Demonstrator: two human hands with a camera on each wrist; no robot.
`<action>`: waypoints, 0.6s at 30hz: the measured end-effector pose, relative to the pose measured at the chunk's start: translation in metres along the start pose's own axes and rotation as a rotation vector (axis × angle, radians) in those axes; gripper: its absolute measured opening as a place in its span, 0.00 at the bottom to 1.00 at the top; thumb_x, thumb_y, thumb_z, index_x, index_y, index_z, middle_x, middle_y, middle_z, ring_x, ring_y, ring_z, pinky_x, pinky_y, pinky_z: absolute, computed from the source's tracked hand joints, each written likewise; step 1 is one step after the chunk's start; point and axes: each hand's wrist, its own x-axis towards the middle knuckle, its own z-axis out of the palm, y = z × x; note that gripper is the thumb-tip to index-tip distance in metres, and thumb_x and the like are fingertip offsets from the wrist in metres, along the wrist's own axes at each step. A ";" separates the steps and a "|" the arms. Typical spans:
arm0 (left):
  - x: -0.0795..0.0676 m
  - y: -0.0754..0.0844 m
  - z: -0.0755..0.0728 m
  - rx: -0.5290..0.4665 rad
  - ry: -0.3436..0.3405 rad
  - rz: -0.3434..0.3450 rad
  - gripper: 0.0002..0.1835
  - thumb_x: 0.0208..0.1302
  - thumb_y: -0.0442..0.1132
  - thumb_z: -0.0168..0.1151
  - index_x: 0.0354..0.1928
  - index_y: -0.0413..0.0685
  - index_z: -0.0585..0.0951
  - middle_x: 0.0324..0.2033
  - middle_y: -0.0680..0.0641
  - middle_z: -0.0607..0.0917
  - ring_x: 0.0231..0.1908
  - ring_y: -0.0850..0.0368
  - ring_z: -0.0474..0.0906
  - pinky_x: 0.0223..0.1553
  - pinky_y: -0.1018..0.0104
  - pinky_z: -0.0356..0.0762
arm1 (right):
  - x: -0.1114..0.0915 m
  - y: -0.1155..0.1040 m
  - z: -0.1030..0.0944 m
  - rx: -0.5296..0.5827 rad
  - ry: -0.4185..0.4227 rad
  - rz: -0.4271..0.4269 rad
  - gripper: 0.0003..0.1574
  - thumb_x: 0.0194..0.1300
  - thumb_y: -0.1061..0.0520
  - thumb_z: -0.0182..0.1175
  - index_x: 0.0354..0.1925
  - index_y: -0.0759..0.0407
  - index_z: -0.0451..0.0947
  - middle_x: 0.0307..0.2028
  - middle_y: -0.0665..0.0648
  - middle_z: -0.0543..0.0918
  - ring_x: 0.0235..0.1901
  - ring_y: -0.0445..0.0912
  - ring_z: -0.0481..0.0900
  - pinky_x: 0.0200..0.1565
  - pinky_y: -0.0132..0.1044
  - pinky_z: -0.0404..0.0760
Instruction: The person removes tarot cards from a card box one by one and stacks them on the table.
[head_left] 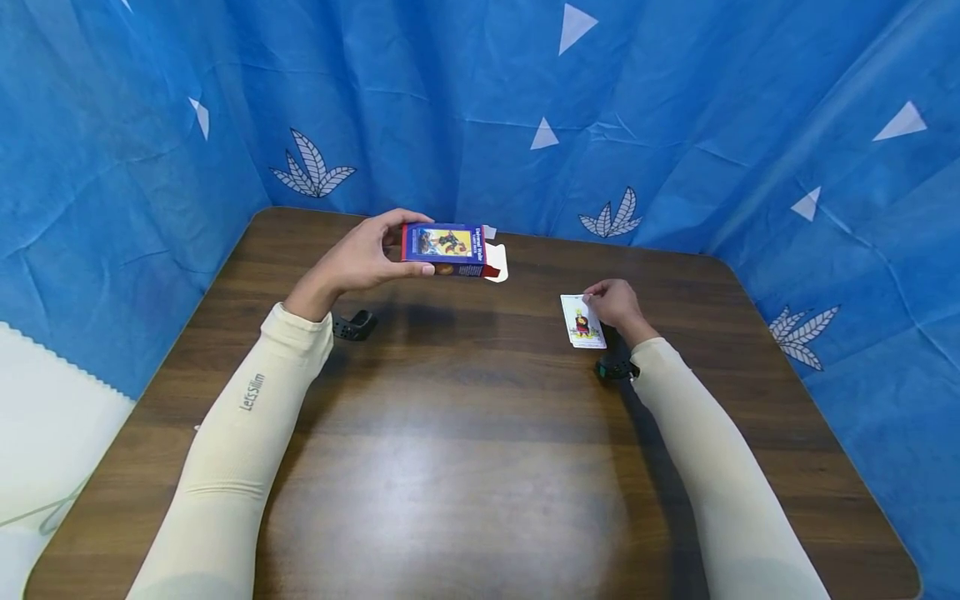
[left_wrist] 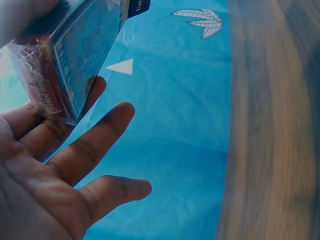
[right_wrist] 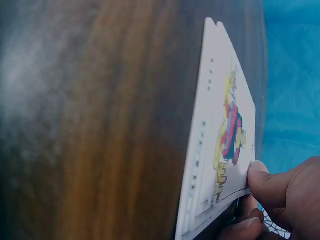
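Note:
A blue and red tarot card box (head_left: 444, 243) is in my left hand (head_left: 363, 252), held by its left end between thumb and fingers above the table's far side. Its flaps (head_left: 497, 260) stick out unfolded at the right end. The left wrist view shows the box (left_wrist: 75, 60) in a glossy clear wrap, with some of that hand's fingers (left_wrist: 95, 142) extended free of it. My right hand (head_left: 615, 304) pinches a few white cards (head_left: 582, 322) by one corner, thumb on top. A figure in red and yellow is printed on the top card (right_wrist: 232, 130).
The brown wooden table (head_left: 450, 467) has a blue patterned curtain (head_left: 480, 108) behind it and along its sides. Black straps (head_left: 356, 325) sit at both wrists. A white surface (head_left: 45, 433) lies off the table's left edge.

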 end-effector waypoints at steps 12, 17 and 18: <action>-0.002 0.002 0.001 -0.005 -0.011 -0.007 0.41 0.52 0.55 0.76 0.67 0.57 0.69 0.60 0.44 0.74 0.55 0.47 0.73 0.58 0.48 0.75 | -0.009 -0.010 -0.005 -0.087 0.048 -0.075 0.19 0.74 0.53 0.50 0.51 0.66 0.76 0.50 0.66 0.77 0.48 0.56 0.73 0.53 0.51 0.75; -0.001 0.000 0.003 -0.015 -0.015 -0.008 0.40 0.52 0.54 0.76 0.67 0.57 0.69 0.60 0.45 0.74 0.55 0.47 0.73 0.59 0.47 0.74 | -0.030 -0.054 -0.012 0.083 0.195 -0.328 0.20 0.74 0.50 0.52 0.49 0.65 0.77 0.40 0.62 0.79 0.39 0.52 0.73 0.42 0.42 0.73; 0.000 0.000 0.002 -0.016 -0.010 -0.006 0.40 0.53 0.53 0.75 0.67 0.57 0.69 0.60 0.45 0.74 0.55 0.47 0.73 0.59 0.47 0.74 | -0.036 -0.068 -0.013 0.140 0.198 -0.402 0.20 0.74 0.50 0.53 0.48 0.65 0.79 0.38 0.60 0.79 0.37 0.50 0.73 0.40 0.40 0.71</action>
